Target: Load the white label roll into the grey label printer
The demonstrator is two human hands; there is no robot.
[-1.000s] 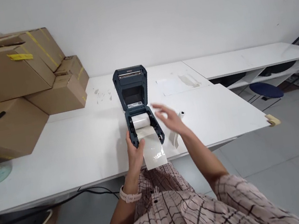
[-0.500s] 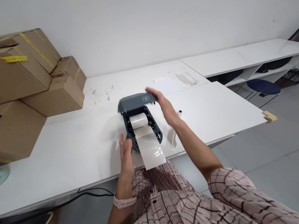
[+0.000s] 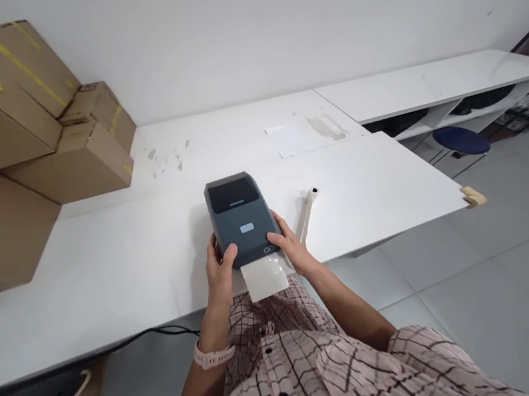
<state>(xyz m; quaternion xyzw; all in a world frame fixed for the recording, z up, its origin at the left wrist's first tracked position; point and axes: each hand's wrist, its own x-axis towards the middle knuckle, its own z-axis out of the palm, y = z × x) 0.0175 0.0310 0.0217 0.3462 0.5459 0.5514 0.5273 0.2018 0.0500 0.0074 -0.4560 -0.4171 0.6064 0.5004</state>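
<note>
A dark grey label printer [image 3: 240, 219] stands with its lid down near the front edge of the white table. My left hand [image 3: 220, 271] grips its left front corner, thumb on top of the lid. At the right front corner, my right hand [image 3: 290, 244] holds it the same way, thumb on the lid. A strip of white label paper [image 3: 265, 277] sticks out of the printer's front, over the table edge. The paper roll inside is hidden by the lid. Right of the printer lies a small white roll [image 3: 313, 192] with a loose strip.
Cardboard boxes [image 3: 76, 163] are stacked at the left. A white sheet [image 3: 291, 139] lies at the back of the table [image 3: 370, 194]. Beyond the right side are a shelf unit [image 3: 428, 84] and a blue stool [image 3: 461, 139]. Black cables [image 3: 165, 329] hang below the front edge.
The printer's lid has swung down from open to shut, covering the roll. My right hand has moved from the raised lid down to the front right corner. The view has shifted slightly.
</note>
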